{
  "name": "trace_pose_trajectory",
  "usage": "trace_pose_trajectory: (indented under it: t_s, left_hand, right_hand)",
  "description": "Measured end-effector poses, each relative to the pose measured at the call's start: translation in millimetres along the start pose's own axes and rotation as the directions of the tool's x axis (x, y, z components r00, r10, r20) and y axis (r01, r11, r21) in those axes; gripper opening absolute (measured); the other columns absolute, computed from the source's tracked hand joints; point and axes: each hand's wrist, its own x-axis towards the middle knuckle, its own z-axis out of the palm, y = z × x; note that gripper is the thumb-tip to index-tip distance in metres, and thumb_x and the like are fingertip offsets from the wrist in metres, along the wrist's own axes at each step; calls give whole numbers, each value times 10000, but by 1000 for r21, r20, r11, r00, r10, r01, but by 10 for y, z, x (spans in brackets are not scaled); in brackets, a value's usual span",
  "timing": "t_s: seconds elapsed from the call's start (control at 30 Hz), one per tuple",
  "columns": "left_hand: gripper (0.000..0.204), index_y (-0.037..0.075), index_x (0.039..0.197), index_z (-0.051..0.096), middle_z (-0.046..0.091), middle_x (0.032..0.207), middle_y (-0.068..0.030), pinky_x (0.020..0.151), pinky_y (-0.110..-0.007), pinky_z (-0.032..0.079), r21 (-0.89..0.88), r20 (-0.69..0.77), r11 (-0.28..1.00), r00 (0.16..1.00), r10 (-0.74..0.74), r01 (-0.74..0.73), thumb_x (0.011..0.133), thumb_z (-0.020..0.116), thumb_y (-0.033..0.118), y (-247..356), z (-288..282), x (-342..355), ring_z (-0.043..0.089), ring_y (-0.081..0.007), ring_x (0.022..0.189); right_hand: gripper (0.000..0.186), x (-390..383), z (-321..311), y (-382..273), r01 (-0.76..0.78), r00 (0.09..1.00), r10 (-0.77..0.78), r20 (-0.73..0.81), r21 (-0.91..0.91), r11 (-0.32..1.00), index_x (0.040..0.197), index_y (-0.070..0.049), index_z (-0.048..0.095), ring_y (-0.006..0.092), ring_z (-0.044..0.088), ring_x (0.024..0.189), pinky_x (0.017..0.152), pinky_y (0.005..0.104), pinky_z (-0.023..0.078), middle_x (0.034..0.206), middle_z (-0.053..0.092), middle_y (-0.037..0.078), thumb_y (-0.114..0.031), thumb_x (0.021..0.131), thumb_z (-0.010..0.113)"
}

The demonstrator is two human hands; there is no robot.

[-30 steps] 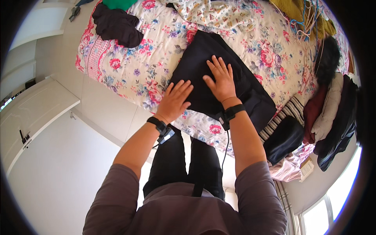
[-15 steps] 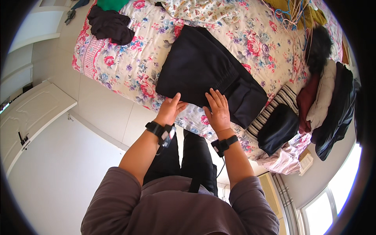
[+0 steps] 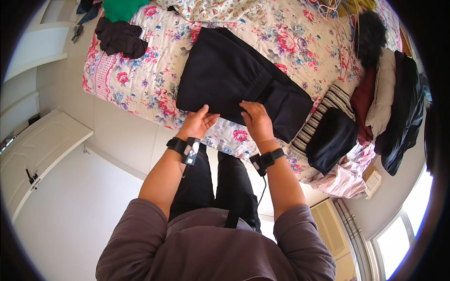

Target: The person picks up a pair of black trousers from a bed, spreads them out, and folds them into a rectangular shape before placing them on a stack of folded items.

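A black folded garment [image 3: 220,70] with a gathered, elastic-looking band lies on the bed, much like trousers. My left hand [image 3: 199,123] is at its near left corner, thumb up against the cloth's edge and fingers apart. Farther right along the same near edge, my right hand [image 3: 258,121] has its fingers curled down onto the cloth, thumb close beneath them. The fold seems to lie between those fingertips, though the contact is partly hidden. Each wrist wears a black strap with a small device.
The bed has a floral sheet [image 3: 164,75]. A dark crumpled cloth [image 3: 120,38] and a green cloth [image 3: 123,8] lie far left. At right are a striped knit [image 3: 323,114], a black bundle [image 3: 331,140], stacked clothes [image 3: 382,93] and tangled cords [image 3: 335,14]. A white door [image 3: 51,145] stands left.
My right hand's fingers have gone from lying flat on the garment to curling at its near edge. The whole view has shifted slightly, and the garment appears a little farther left.
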Motion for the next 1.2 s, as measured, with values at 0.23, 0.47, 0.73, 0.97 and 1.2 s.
trace_pose_trajectory:
  t_s: [0.23, 0.47, 0.73, 0.97, 1.2]
  left_hand:
    - [277, -16, 1162, 591, 684, 1144, -156, 958, -350, 543, 219, 104, 975, 995, -2, -21, 1012, 603, 216, -67, 6, -105, 673, -240, 1064]
    - [296, -28, 1218, 530, 628, 1232, -190, 1029, -381, 514, 80, 2, 996, 999, -37, 37, 1023, 577, 190, -498, 475, 113, 634, -276, 1157]
    - [291, 24, 1237, 536, 639, 1147, -127, 1004, -377, 504, 45, -13, 999, 1000, 3, -3, 1003, 610, 182, -659, 435, 400, 631, -241, 1080]
    - [286, 59, 1245, 548, 653, 1131, -87, 930, -389, 548, 115, 90, 992, 995, 36, -46, 980, 634, 125, -609, 341, 211, 662, -213, 959]
    - [266, 62, 1229, 563, 647, 1135, -82, 929, -364, 540, 140, 22, 984, 994, 106, -108, 967, 603, 43, -603, 375, 132, 648, -207, 996]
  right_hand:
    - [169, 423, -113, -174, -164, 986, 161, 41, 72, 984, 1038, -83, 678, 330, 640, 900, 797, 421, 525, 909, 677, 129, -124, 875, 686]
    - [196, 323, -123, -110, -204, 978, 188, 92, 207, 957, 1079, -50, 665, 334, 673, 939, 801, 386, 536, 1004, 693, 164, -92, 888, 673]
    - [225, 190, -128, -94, 40, 998, -26, -52, 287, 957, 1029, 15, 651, 329, 629, 1184, 965, 355, 524, 1166, 680, 152, 47, 809, 689]
    - [210, -1, -98, -93, 213, 976, -216, 13, 97, 972, 901, -2, 658, 351, 568, 1267, 979, 404, 535, 1183, 662, 134, 53, 707, 718]
    - [221, 44, -199, -238, 355, 934, -357, -20, -78, 932, 911, -2, 668, 326, 571, 1269, 1044, 418, 505, 1174, 669, 125, 70, 706, 705]
